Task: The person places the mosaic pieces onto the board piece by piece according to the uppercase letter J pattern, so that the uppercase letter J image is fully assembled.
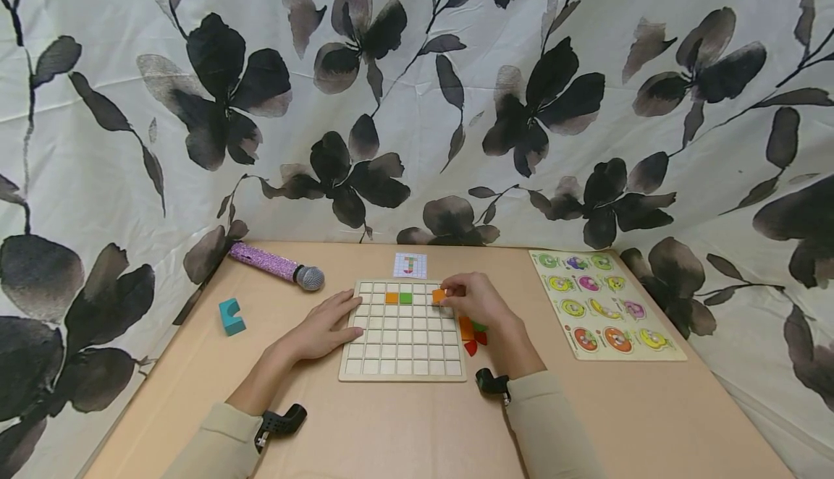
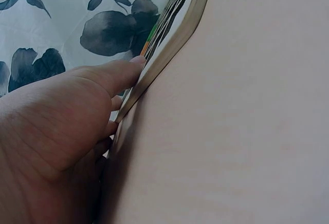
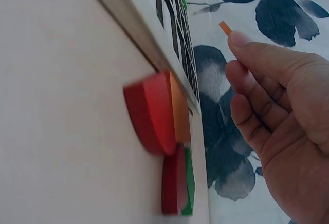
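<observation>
A white grid board (image 1: 402,367) with square cells lies on the table. An orange square tile (image 1: 392,298) and a green square tile (image 1: 405,298) sit side by side in its upper rows. My left hand (image 1: 323,325) rests along the board's left edge, its thumb (image 2: 121,75) touching the rim in the left wrist view. My right hand (image 1: 485,304) pinches another orange tile (image 1: 439,296) between thumb and fingertips, over the board's upper right. In the right wrist view that tile (image 3: 225,28) is mostly hidden by the fingers.
Red blocks (image 3: 149,113), an orange block (image 3: 180,108) and a green block (image 3: 188,180) lie by the board's right edge. A pattern card (image 1: 410,265) is behind it. Also present: a purple glittery microphone (image 1: 276,263), a teal notched block (image 1: 231,317) and a fruit-picture board (image 1: 606,305).
</observation>
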{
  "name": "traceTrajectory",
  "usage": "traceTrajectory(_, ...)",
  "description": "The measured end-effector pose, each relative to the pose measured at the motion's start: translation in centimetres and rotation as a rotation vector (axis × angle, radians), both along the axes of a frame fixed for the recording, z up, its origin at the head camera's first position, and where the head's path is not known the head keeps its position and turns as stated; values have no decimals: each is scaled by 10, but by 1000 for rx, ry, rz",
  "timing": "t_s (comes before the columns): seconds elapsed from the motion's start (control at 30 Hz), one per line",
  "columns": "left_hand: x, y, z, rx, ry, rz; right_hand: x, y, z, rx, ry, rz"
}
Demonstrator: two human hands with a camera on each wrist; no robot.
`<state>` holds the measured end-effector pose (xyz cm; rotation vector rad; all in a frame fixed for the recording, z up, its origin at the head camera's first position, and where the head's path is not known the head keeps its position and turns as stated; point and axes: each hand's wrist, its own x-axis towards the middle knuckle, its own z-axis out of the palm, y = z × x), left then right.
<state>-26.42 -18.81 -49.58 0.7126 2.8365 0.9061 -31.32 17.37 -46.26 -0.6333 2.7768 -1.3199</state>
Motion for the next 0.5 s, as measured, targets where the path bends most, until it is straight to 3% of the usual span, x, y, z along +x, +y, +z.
traceTrajectory(0.5,-1,-1,-3,1,-2,4,2,-24,0,-24,57,-62)
